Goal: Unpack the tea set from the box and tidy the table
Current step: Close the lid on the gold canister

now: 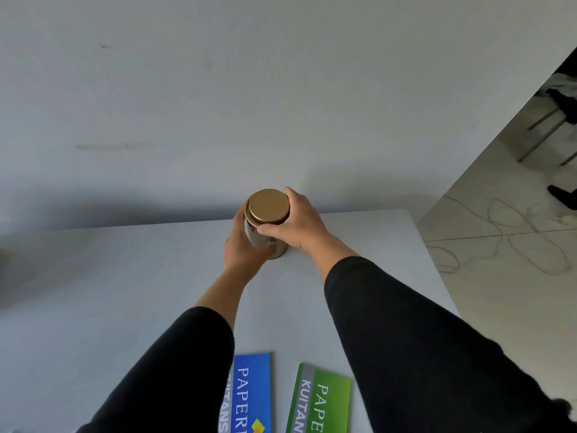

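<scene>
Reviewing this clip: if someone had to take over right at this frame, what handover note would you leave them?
Left hand grips the gold tin round its body; right hand holds it near the lid.
The tin stands upright near the far edge of the table.
Blue booklet and green booklet lie flat at the near edge.
Done: tin is on the table.
Left: the box and other tea pieces are out of view; the booklets are untidied.

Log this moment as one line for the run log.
left hand grips gold tin body | right hand grips lid | tin upright at table far edge

Both arms reach forward, left hand (242, 245) and right hand (298, 221) curled inward, facing each other.
</scene>
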The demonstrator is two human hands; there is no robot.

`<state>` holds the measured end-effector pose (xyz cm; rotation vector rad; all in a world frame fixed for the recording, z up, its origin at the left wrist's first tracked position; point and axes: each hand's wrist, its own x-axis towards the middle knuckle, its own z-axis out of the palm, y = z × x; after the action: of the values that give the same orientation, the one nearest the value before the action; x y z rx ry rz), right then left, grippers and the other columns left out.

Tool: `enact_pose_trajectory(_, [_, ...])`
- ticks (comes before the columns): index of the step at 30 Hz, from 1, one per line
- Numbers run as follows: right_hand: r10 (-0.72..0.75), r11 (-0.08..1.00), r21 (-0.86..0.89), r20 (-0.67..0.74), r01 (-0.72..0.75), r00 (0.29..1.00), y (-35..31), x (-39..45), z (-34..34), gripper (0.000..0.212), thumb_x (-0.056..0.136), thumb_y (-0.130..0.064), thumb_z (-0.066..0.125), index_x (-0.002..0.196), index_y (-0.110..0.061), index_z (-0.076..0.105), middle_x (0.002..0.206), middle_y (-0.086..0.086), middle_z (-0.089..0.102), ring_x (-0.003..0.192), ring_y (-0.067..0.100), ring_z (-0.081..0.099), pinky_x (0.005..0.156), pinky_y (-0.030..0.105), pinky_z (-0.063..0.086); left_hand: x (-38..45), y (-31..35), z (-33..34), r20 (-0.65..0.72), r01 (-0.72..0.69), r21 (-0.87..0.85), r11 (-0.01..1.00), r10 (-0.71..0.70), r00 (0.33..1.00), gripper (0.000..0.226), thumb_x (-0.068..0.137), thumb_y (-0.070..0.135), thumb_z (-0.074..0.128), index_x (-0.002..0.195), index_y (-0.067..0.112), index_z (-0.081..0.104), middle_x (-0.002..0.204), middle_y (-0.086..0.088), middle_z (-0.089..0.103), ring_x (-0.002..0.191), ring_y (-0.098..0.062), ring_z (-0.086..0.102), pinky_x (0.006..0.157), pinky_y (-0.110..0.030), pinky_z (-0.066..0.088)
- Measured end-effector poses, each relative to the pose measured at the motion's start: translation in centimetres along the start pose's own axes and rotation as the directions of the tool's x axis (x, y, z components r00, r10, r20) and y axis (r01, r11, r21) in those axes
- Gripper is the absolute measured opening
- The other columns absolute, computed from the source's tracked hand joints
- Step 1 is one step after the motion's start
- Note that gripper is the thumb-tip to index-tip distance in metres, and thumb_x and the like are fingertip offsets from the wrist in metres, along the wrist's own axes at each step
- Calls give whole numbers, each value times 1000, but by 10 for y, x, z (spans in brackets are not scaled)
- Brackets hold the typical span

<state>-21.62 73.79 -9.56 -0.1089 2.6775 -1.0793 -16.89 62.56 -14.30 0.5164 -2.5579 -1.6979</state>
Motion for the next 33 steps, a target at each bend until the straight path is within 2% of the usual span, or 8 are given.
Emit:
enact_pose_trajectory(3, [-54,983,-180,-38,47,998,-8,5,-6,89,74,-53,71,145,-16,34,147,0,33,138,18,31,113,38,32,-1,-1,6,-40,-7,-32,999,6,999,98,63,30,86,140,41,27,125,21,49,108,-2,44,81,-18,38])
enact_pose_trajectory(6, [-92,953,-294,-57,72,994,-13,8,-6,87,72,-57,71,140,-12,41,139,2,38,134,20,33,110,37,35,1,4,11,-54,-17,-63,998,13,998,99,60,28,88,138,37,29,113,24,48,102,-3,47,62,-1,35])
enact_pose_trajectory(8, [-118,937,-339,-58,91,991,-16,10,-4,85,69,-58,72,134,-10,46,133,4,41,130,21,35,106,37,39,5,8,13,-65,-20,-82,996,15,998,98,59,25,88,138,34,30,112,22,49,100,-4,48,61,-1,35])
enact_pose_trajectory(11, [-157,914,-389,-75,116,985,-18,11,-2,79,68,-61,71,124,-7,52,123,5,43,123,22,38,101,35,42,11,7,15,-79,-19,-114,993,10,997,96,57,24,89,135,31,34,112,19,53,98,-5,49,76,-16,39])
enact_pose_trajectory(19, [-228,826,-536,-37,174,973,-18,8,3,76,82,-61,56,132,-7,40,126,9,46,111,31,53,89,37,45,17,3,15,-50,19,-127,992,-26,998,85,60,26,87,128,31,36,109,11,57,93,-11,56,54,-7,36])
enact_pose_trajectory(25, [-243,790,-576,17,208,970,-22,12,-3,73,83,-60,55,128,-3,41,121,13,52,105,32,58,84,35,45,18,-2,15,-40,-9,-128,992,4,999,87,59,22,88,129,30,38,112,10,59,99,-12,58,63,-10,42])
enact_pose_trajectory(29, [-228,816,-538,35,211,973,-24,13,-9,70,85,-60,53,126,-3,45,122,14,53,109,32,55,87,35,44,19,-3,13,-39,-37,-93,995,33,999,89,57,23,89,130,27,38,113,11,58,98,-8,56,64,-5,39])
enact_pose_trajectory(33, [-181,855,-484,62,188,982,-22,13,-15,73,85,-60,54,130,-4,42,128,13,50,116,31,52,93,36,42,20,-6,14,-46,-58,-58,997,55,997,91,56,27,90,131,25,38,117,8,60,103,-11,57,80,-21,46])
